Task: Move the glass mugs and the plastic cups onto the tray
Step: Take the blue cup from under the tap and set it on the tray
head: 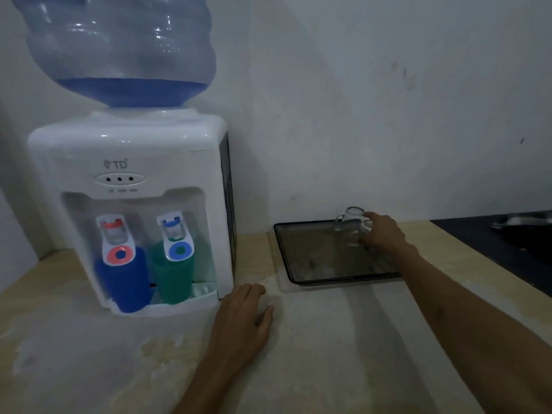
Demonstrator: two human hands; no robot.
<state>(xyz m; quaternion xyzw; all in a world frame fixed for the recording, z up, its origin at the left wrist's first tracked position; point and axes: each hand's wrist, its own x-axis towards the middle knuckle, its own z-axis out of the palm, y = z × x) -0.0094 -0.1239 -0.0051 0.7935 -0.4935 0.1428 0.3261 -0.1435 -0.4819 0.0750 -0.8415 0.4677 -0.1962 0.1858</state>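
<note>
A clear glass mug (350, 223) stands upside down at the far right part of the dark tray (301, 261), with my right hand (383, 234) closed around it. My left hand (248, 315) lies flat on the counter, fingers apart, just right of the dispenser's base. A blue plastic cup (124, 279) stands upside down under the red tap and a green plastic cup (173, 273) upside down under the blue tap, both on the dispenser's drip shelf.
The white water dispenser (128, 150) with a blue bottle (119, 49) on top fills the left of the beige counter (343, 339). A wall rises right behind the tray. A dark surface with a metal object (522, 222) lies at the far right.
</note>
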